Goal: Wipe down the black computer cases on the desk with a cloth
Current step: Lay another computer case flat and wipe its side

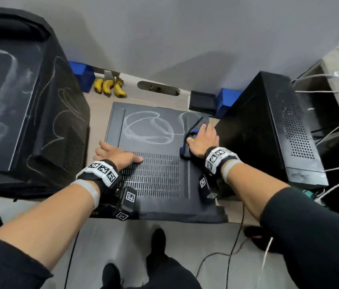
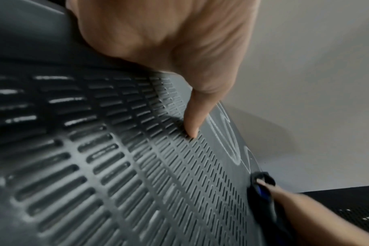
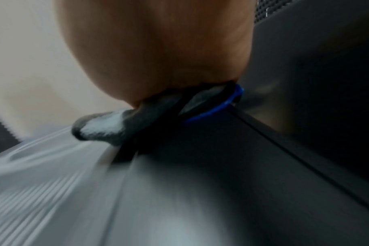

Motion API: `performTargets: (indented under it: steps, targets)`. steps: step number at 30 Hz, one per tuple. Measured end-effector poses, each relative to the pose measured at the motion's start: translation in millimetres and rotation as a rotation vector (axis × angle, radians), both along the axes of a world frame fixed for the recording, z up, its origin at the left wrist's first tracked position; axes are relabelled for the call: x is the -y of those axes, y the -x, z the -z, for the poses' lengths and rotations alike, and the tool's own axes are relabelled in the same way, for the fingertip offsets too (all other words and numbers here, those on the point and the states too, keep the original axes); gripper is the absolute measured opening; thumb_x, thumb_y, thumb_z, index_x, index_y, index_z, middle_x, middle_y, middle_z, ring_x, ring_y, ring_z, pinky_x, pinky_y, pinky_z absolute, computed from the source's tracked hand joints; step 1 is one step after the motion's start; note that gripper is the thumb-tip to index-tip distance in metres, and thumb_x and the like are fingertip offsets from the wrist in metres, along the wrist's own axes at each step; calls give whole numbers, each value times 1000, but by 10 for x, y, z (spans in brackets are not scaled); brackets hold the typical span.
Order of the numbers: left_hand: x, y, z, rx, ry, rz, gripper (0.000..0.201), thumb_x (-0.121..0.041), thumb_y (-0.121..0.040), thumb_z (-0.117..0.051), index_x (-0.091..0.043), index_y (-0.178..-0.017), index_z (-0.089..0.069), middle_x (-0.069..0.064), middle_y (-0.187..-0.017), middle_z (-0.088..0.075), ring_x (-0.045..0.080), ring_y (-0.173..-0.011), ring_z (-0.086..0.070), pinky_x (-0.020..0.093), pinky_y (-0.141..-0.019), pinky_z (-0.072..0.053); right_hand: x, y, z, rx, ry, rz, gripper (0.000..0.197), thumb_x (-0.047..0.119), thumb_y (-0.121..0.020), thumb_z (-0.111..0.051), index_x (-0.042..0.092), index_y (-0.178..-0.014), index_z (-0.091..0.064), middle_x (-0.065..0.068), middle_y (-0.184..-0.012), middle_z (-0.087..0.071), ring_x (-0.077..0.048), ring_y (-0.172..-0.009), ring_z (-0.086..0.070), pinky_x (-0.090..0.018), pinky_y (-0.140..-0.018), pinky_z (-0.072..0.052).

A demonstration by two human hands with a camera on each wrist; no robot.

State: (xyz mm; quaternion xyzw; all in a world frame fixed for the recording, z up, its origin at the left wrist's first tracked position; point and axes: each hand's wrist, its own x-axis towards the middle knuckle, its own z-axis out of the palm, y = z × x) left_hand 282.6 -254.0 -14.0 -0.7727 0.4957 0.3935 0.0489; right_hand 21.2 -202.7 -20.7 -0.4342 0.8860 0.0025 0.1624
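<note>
While the left hand [image 1: 116,154] lay flat with fingers spread on the vent grille, seemingly to steady the flat case [image 1: 156,163] on the tabletop [image 1: 97,105], the right hand [image 1: 203,140] pressed the dark cloth [image 1: 193,130], fingers extended over it, against chalky smears near the right edge.

Upright tower [image 1: 272,126] apparently hard against the flat case's [image 1: 154,180] right edge; left tower [image 1: 24,113] just beside.

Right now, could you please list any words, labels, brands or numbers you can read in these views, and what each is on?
No readable text anywhere.
Wrist bands: square black-and-white coded markers, no letters.
Flat computer case: white looping smears, not writing.
Left computer case: smears only.
</note>
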Motion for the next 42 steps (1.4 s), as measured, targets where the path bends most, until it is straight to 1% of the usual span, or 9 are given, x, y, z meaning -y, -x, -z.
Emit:
performTargets:
  steps: [4,12,19,23,27,31,35,38,42]
  targets:
    - [-21,0,26,14,23,18,148,-52,-57,-92,-7,-156,8,20,-156,-18,35,-144,-21,44,-118,-23,613,125,2,-16,-35,15,80,47,-92,-51,10,-155,-19,-11,-165,-10,-30,-152,-7,-49,-121,-12]
    - [-35,0,-40,26,3,34,148,-56,-57,-91,-8,-156,10,19,-154,-19,34,-142,-22,44,-118,-22,51,-307,-3,60,-91,-643,80,45,-97,-49,18,-160,-7,-3,-167,5,-27,-154,5,-51,-121,-3]
    - [-58,-12,-7,37,17,62,150,-61,-58,-88,-6,-155,13,18,-156,-14,34,-144,-17,46,-119,-20,603,128,15,-13,-102,-378,80,46,-96,-48,19,-159,-9,-5,-168,1,-30,-153,1,-50,-122,-7]
    - [-55,-10,26,47,18,76,152,-62,-55,-88,-6,-155,12,18,-158,-13,34,-146,-16,47,-121,-19,982,-561,36,-10,-77,-631,78,43,-94,-50,26,-159,-10,-3,-168,-1,-30,-153,-1,-53,-121,-6]
    - [-56,-21,-34,36,0,81,150,-58,-60,-88,-5,-155,16,19,-158,-12,34,-146,-16,40,-120,-18,348,-797,23,71,-35,-857,80,43,-93,-55,31,-159,-12,-1,-168,0,-26,-153,3,-52,-121,-2]
    - [-51,-47,-77,15,-23,103,149,-51,-62,-89,-5,-155,18,19,-156,-13,35,-144,-17,41,-119,-21,8,20,18,29,-60,-611,79,51,-93,-47,30,-159,-10,-2,-168,1,-30,-153,0,-50,-124,-7]
    - [-68,-18,-108,27,-14,103,147,-51,-63,-89,-5,-155,17,17,-156,-14,33,-144,-17,41,-118,-22,544,21,30,11,-88,-392,80,49,-95,-48,27,-160,-7,-6,-167,5,-32,-153,4,-50,-122,-3]
    - [-76,-16,-101,29,-8,93,147,-51,-62,-90,-6,-155,16,16,-156,-14,33,-144,-16,42,-119,-21,874,-406,32,7,-96,-524,79,47,-95,-47,26,-160,-6,-6,-167,5,-33,-153,5,-54,-121,-3]
    - [-49,-39,-128,7,-52,94,148,-49,-64,-90,-8,-154,20,17,-158,-10,34,-146,-14,44,-119,-20,393,-723,27,44,-88,-862,81,49,-95,-50,29,-159,-6,-3,-167,7,-29,-153,8,-55,-122,-2]
